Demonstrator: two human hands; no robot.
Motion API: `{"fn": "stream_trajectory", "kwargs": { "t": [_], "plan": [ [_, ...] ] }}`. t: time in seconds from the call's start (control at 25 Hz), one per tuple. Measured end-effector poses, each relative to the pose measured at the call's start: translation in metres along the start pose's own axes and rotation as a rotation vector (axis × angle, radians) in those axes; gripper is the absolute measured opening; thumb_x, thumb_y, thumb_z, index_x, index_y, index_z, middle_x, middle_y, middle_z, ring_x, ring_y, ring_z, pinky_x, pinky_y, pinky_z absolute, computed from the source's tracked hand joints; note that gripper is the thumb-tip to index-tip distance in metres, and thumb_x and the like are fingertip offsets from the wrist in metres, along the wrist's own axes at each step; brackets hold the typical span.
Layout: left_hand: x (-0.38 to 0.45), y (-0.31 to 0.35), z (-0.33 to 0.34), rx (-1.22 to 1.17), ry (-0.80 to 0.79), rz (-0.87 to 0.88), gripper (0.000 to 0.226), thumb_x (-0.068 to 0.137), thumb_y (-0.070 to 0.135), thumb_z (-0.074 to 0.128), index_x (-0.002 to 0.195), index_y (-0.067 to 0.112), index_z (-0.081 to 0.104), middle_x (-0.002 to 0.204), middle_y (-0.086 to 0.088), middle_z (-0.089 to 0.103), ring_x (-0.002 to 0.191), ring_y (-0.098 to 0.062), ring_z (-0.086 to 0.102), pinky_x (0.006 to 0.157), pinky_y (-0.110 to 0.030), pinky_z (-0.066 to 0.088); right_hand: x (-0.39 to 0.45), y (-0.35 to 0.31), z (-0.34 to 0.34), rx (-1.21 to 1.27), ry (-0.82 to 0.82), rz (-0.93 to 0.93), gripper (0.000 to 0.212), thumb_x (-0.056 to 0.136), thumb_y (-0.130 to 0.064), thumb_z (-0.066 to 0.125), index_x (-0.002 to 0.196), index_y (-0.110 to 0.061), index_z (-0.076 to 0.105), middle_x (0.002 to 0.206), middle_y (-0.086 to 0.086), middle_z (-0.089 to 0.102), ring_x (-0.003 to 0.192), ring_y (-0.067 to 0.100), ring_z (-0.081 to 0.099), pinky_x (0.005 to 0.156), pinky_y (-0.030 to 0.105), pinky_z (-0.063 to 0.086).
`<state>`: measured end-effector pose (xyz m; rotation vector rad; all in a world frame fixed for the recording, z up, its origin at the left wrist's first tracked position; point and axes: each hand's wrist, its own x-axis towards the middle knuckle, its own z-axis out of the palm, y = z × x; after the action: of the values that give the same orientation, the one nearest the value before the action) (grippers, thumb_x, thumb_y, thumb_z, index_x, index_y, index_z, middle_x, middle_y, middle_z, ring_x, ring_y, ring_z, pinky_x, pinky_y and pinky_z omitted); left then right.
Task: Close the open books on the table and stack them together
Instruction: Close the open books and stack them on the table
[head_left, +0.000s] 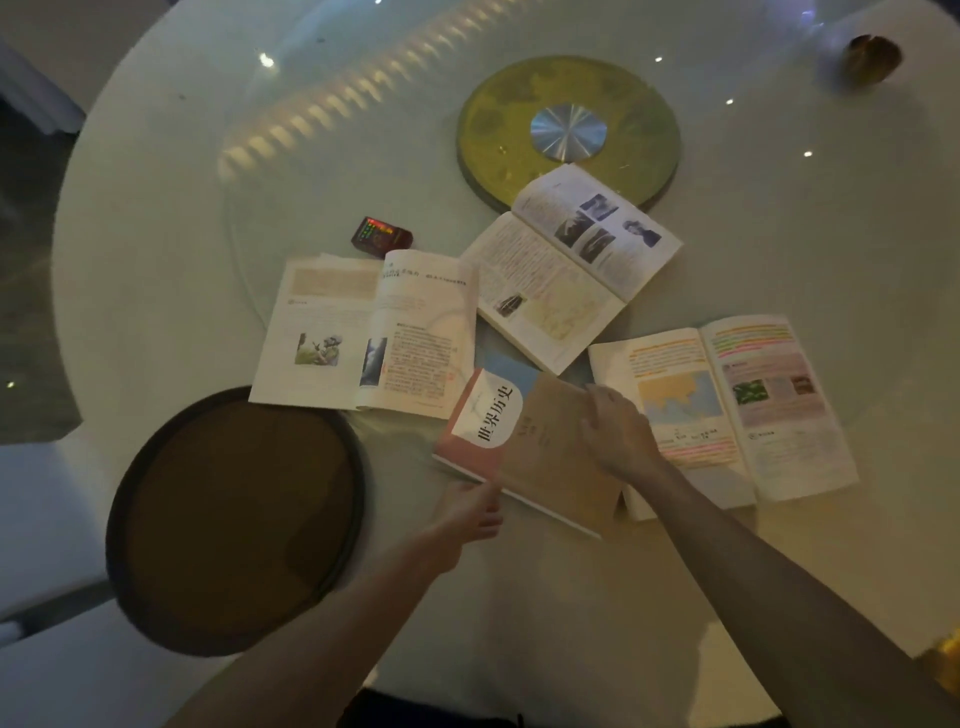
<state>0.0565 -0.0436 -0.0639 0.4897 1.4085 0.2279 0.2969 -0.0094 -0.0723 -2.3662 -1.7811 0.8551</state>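
A closed history book (493, 415) with a red, white and brown cover lies near the table's front. My left hand (475, 512) pinches its near edge. My right hand (615, 431) rests flat on its brown right side. Three books lie open around it. One open book (363, 332) is at the left, showing a green photo. Another open book (566, 265), with black-and-white photos, lies behind. The third open book (727, 410), with a map and highlighted text, lies at the right, its left page partly under my right hand.
A dark round tray (234, 519) sits at the front left. A yellow-green turntable hub (569, 130) sits under the glass disc at the table's middle. A small red box (382, 236) lies behind the left book. A golden object (875, 57) stands at the far right.
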Motion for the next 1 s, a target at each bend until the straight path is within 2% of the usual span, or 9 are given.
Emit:
{"fn": "stream_trajectory", "kwargs": {
  "t": [0.12, 0.2, 0.32, 0.44, 0.52, 0.64, 0.76, 0.84, 1.0],
  "plan": [
    [0.003, 0.001, 0.006, -0.024, 0.056, 0.011, 0.018, 0.092, 0.024, 0.067, 0.098, 0.008, 0.062, 0.087, -0.014, 0.056, 0.072, -0.022, 0.056, 0.063, -0.031, 0.052, 0.000, 0.002, 0.003, -0.213, -0.008, -0.001, 0.043, 0.101, -0.023, 0.048, 0.141, -0.009, 0.052, 0.140, 0.016, 0.056, 0.126, 0.037, 0.051, 0.102, 0.050, 0.044],
    [0.007, -0.002, 0.007, -0.014, 0.120, 0.013, 0.022, 0.093, 0.024, 0.065, 0.103, 0.004, 0.066, 0.094, -0.016, 0.064, 0.081, -0.025, 0.065, 0.075, -0.037, 0.060, -0.009, 0.005, 0.005, -0.249, 0.003, 0.002, 0.037, 0.101, -0.024, 0.046, 0.134, -0.009, 0.056, 0.131, 0.016, 0.058, 0.120, 0.037, 0.053, 0.097, 0.048, 0.046],
    [0.008, -0.009, 0.008, 0.033, 0.267, 0.108, 0.010, 0.094, 0.020, 0.064, 0.091, 0.011, 0.062, 0.092, -0.010, 0.068, 0.083, -0.025, 0.069, 0.075, -0.038, 0.062, -0.028, 0.010, 0.012, -0.095, 0.028, 0.077, 0.030, 0.105, -0.028, 0.044, 0.120, -0.008, 0.061, 0.118, 0.015, 0.062, 0.108, 0.034, 0.057, 0.085, 0.045, 0.051],
    [0.010, -0.011, 0.007, 0.201, 0.412, 0.252, 0.014, 0.094, 0.021, 0.065, 0.102, 0.011, 0.061, 0.097, -0.008, 0.069, 0.088, -0.023, 0.069, 0.078, -0.043, 0.062, -0.054, 0.014, 0.022, 0.124, 0.010, 0.207, 0.025, 0.106, -0.029, 0.047, 0.108, -0.009, 0.062, 0.105, 0.011, 0.065, 0.094, 0.030, 0.062, 0.078, 0.043, 0.054],
    [0.010, -0.007, 0.001, 0.292, 0.462, 0.316, 0.017, 0.094, 0.027, 0.065, 0.104, 0.014, 0.062, 0.096, -0.004, 0.070, 0.082, -0.015, 0.067, 0.070, -0.036, 0.061, -0.068, 0.014, 0.029, 0.210, 0.001, 0.252, 0.021, 0.105, -0.028, 0.051, 0.098, -0.010, 0.061, 0.096, 0.008, 0.065, 0.084, 0.027, 0.063, 0.072, 0.042, 0.053],
    [0.010, 0.001, -0.009, 0.477, 0.404, 0.428, 0.012, 0.097, 0.030, 0.062, 0.106, 0.022, 0.063, 0.091, 0.005, 0.069, 0.075, 0.000, 0.063, 0.059, -0.018, 0.050, -0.085, 0.011, 0.040, 0.276, -0.019, 0.338, 0.024, 0.104, -0.029, 0.053, 0.089, -0.012, 0.057, 0.083, 0.004, 0.063, 0.075, 0.023, 0.060, 0.063, 0.037, 0.046],
    [0.013, 0.014, -0.018, 0.529, 0.352, 0.482, 0.013, 0.095, 0.025, 0.063, 0.108, 0.023, 0.066, 0.086, 0.007, 0.069, 0.074, -0.003, 0.065, 0.064, -0.022, 0.053, -0.098, 0.008, 0.050, 0.413, -0.033, 0.449, 0.022, 0.100, -0.027, 0.059, 0.083, -0.014, 0.053, 0.079, 0.002, 0.059, 0.070, 0.016, 0.055, 0.059, 0.033, 0.041],
    [0.018, 0.022, -0.021, 0.553, 0.361, 0.512, 0.010, 0.093, 0.022, 0.063, 0.102, 0.019, 0.067, 0.087, 0.005, 0.071, 0.079, -0.011, 0.068, 0.067, -0.028, 0.056, -0.101, 0.004, 0.053, 0.522, -0.041, 0.526, 0.011, 0.094, -0.018, 0.064, 0.090, -0.009, 0.059, 0.087, 0.005, 0.063, 0.080, 0.022, 0.060, 0.065, 0.036, 0.045],
    [0.021, 0.025, -0.025, 0.738, 0.329, 0.607, 0.012, 0.096, 0.022, 0.058, 0.089, 0.017, 0.066, 0.088, 0.000, 0.069, 0.080, -0.018, 0.066, 0.065, -0.030, 0.055, -0.102, -0.010, 0.054, 0.626, 0.083, 0.543, 0.008, 0.091, -0.013, 0.063, 0.084, -0.013, 0.058, 0.083, 0.001, 0.063, 0.082, 0.026, 0.060, 0.065, 0.036, 0.043]
  ]
}}
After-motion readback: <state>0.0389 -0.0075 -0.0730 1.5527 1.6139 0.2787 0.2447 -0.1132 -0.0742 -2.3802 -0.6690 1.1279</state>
